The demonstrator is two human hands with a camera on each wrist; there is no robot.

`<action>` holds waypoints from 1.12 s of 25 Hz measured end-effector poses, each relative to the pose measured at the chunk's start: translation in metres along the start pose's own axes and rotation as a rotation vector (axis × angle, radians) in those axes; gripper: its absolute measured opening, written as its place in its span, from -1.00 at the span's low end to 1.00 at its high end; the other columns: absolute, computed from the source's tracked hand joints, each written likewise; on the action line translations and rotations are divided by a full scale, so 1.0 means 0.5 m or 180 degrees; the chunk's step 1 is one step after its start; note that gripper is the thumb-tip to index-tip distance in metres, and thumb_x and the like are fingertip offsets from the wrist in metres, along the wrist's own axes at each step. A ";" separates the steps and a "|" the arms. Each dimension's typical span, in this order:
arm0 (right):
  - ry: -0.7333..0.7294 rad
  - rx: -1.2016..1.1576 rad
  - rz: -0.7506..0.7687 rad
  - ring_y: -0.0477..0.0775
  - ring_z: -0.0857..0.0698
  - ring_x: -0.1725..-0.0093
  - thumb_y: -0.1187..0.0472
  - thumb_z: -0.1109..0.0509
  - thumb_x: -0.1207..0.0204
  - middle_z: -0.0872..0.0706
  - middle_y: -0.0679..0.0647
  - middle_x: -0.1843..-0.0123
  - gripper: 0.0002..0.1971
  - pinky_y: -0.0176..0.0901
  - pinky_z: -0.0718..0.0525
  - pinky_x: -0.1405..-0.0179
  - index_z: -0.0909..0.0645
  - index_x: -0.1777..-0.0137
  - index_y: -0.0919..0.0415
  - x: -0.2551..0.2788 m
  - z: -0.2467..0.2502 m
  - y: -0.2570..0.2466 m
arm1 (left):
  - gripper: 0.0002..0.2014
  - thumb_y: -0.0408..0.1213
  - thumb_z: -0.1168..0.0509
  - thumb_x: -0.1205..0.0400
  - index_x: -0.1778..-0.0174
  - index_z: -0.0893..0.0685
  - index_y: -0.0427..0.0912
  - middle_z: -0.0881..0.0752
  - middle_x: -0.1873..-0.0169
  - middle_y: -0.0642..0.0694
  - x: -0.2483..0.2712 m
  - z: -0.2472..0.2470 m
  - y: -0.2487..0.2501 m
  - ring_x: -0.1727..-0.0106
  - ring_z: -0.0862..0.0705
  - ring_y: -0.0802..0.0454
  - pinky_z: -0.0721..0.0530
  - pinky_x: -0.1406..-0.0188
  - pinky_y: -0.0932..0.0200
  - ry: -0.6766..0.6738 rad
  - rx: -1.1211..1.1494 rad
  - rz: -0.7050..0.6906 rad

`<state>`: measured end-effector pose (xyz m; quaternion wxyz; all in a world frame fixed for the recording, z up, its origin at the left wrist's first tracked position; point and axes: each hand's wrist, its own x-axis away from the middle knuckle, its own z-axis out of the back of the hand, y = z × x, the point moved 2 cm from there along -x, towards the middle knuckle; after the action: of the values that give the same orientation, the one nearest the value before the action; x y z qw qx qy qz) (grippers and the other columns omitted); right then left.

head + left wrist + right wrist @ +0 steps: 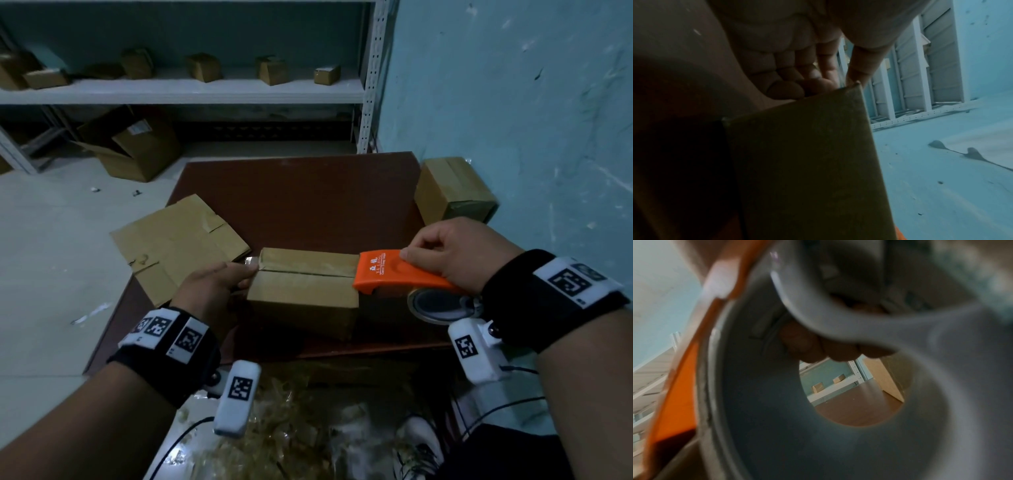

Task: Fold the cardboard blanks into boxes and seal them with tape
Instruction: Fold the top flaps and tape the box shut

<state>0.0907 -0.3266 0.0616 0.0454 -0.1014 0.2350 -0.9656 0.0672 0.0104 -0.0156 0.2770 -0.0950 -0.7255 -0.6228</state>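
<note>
A closed cardboard box stands on the dark red-brown table, with a strip of clear tape along its top seam. My left hand holds the box's left end, thumb at the top edge and curled fingers against the end face of the box. My right hand grips the orange tape dispenser, whose front sits on the box's top right edge. The tape roll hangs below it. In the right wrist view the grey roll core and the orange dispenser fill the frame.
A flat cardboard blank lies on the table's left side, overhanging the edge. A taped box sits at the back right against the blue wall. White shelving behind carries several small boxes. An open carton lies on the floor.
</note>
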 end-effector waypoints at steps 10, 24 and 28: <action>-0.0065 -0.0016 -0.0019 -0.07 -0.71 0.02 -0.27 -0.42 -0.62 -0.76 -0.12 0.04 -0.75 -0.08 -0.63 0.05 -0.76 0.02 -0.15 0.001 -0.002 -0.005 | -0.85 -0.19 -0.38 -0.72 -0.19 -0.74 -0.02 -0.75 -0.22 -0.09 0.027 -0.014 0.024 -0.22 -0.73 -0.11 -0.75 -0.16 -0.14 0.0957 -0.2195 -0.2417; 0.0275 -0.0370 -0.0063 -0.15 -0.76 0.03 -0.47 -0.50 -0.22 -0.82 -0.24 0.12 -0.61 -0.01 -0.65 -0.04 -0.82 0.19 -0.21 0.037 0.044 0.039 | -0.04 0.72 0.13 -0.37 -0.63 0.42 0.60 -0.10 -0.77 -0.04 0.044 -0.117 0.012 -0.73 -0.12 -0.24 -0.54 -0.49 -0.36 -0.0777 -0.5735 -0.2846; -0.0001 0.0193 -0.0225 -0.16 -0.72 0.07 -0.34 -0.57 -0.40 -0.78 -0.20 0.11 -0.71 -0.10 -0.58 0.10 -0.81 0.14 -0.16 0.037 0.046 0.008 | -0.05 0.71 0.16 -0.37 -0.64 0.41 0.59 -0.13 -0.76 -0.04 0.046 -0.118 0.010 -0.72 -0.15 -0.24 -0.58 -0.45 -0.33 -0.0684 -0.5730 -0.2978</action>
<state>0.0777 -0.3428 0.0827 0.0143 -0.1084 0.2019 -0.9733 0.0674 -0.0499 0.0050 -0.2350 -0.0303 0.0267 -0.9711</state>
